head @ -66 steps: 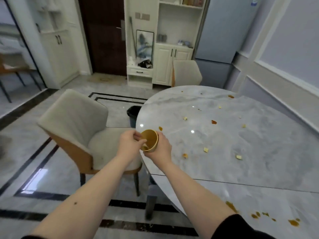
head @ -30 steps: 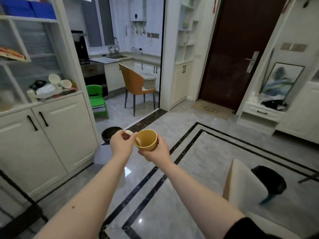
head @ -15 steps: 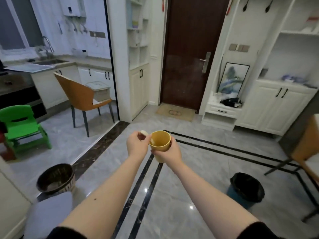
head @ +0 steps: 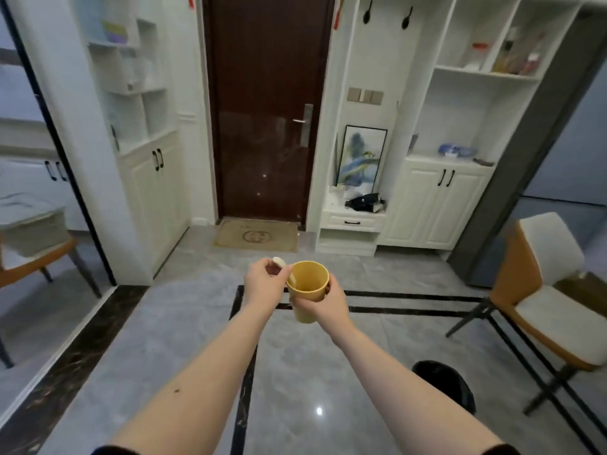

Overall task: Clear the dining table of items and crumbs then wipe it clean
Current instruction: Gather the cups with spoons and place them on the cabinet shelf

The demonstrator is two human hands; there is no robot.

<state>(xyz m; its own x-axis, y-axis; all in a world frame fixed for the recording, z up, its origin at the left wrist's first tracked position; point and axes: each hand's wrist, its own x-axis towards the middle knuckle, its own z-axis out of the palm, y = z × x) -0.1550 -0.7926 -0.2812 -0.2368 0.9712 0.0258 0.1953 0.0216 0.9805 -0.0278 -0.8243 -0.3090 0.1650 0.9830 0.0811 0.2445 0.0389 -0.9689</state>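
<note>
A yellow cup (head: 308, 290) is held upright in front of me over the grey floor. My right hand (head: 325, 307) grips the cup around its lower side. My left hand (head: 264, 284) pinches the pale handle of a spoon (head: 285, 269) that stands inside the cup. The dining table is out of view.
A dark brown door (head: 266, 106) with a doormat (head: 256, 238) is straight ahead. White cabinets (head: 437, 205) line the wall to the right. A black bin (head: 443, 389) stands on the floor at lower right, beside an orange-and-white chair (head: 545, 290). Another chair (head: 36, 251) is at left.
I have left the table carrying the cup and spoon. My view has swung right from the kitchen doorway to the front door. Both hands keep the same hold.
</note>
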